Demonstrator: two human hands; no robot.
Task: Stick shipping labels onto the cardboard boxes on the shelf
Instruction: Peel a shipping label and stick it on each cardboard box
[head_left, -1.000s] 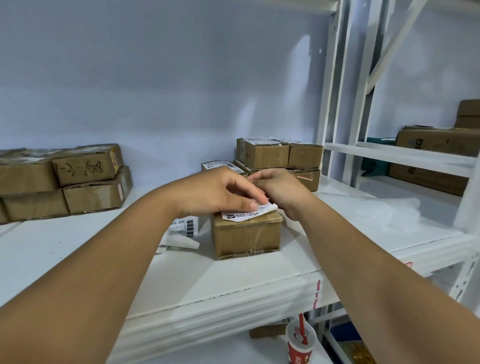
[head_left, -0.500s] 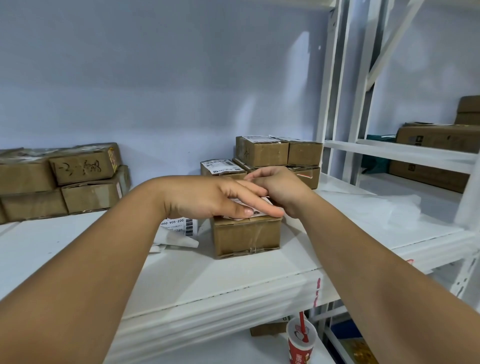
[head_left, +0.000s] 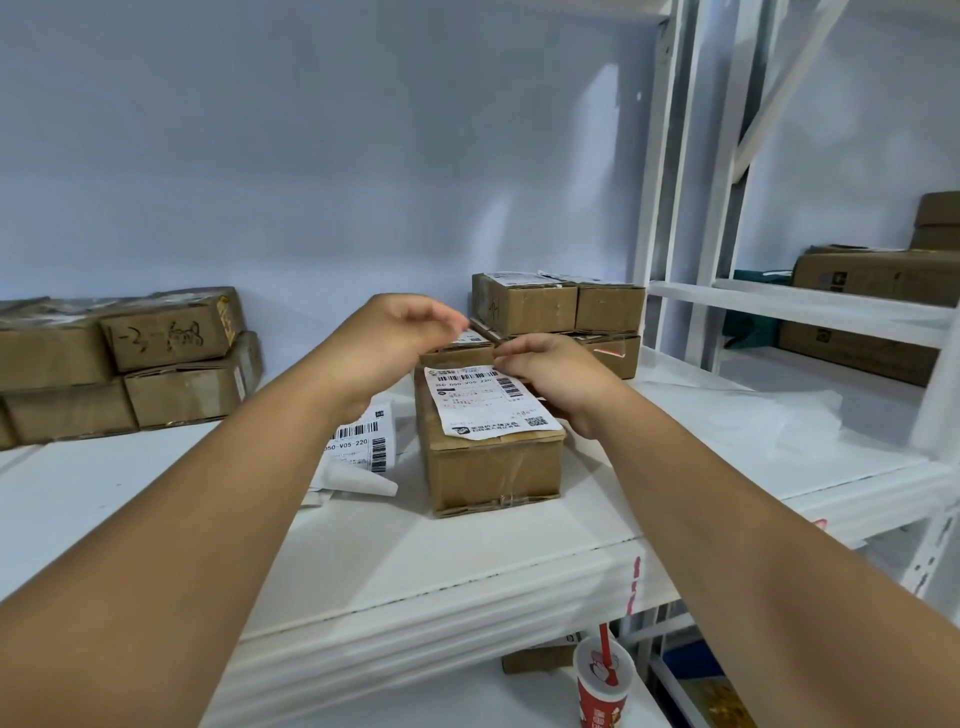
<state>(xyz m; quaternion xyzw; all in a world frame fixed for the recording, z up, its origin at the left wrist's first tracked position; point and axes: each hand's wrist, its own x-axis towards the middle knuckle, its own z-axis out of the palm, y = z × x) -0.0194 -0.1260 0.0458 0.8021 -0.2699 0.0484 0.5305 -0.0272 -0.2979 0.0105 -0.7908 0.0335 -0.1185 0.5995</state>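
Left hand (head_left: 395, 338) now off label (head_left: 488, 402), long axis front-to-back along box (head_left: 493, 467)

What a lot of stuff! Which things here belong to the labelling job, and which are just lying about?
Job: left hand, right hand, front cardboard box, label on its top, loose labels beside it, stacked boxes behind, box pile at far left.

Lying about: red paper cup below the shelf, white sheet at right, big boxes on the neighbouring rack.
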